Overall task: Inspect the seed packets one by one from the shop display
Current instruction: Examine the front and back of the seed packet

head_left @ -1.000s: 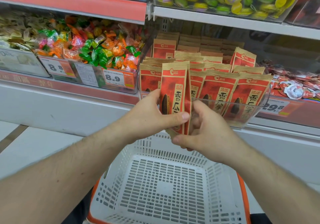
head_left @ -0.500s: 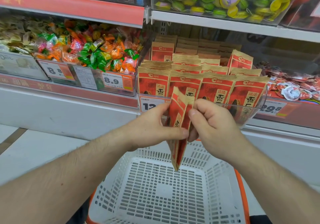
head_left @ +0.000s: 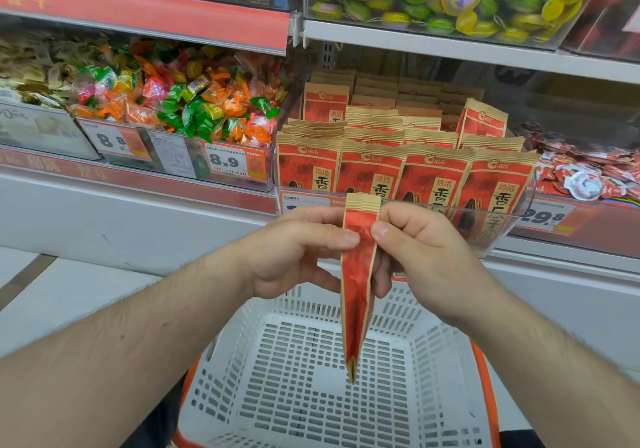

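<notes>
Seed packet [head_left: 358,274] is hanging edge-on above the white basket [head_left: 433,361], both hands pinching its upper part: left hand [head_left: 294,253] and right hand [head_left: 419,250] closed thumb-to-finger. Loosening either pinch risks it dropping into the basket.

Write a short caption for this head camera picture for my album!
Both hands hold a red-and-tan paper seed packet edge-on above a white plastic basket.

Shop: shelves [head_left: 450,50] stocked with candy bins [head_left: 180,111], price tags [head_left: 225,161], seed packets [head_left: 401,156], shopping basket [head_left: 311,378] below.
</notes>
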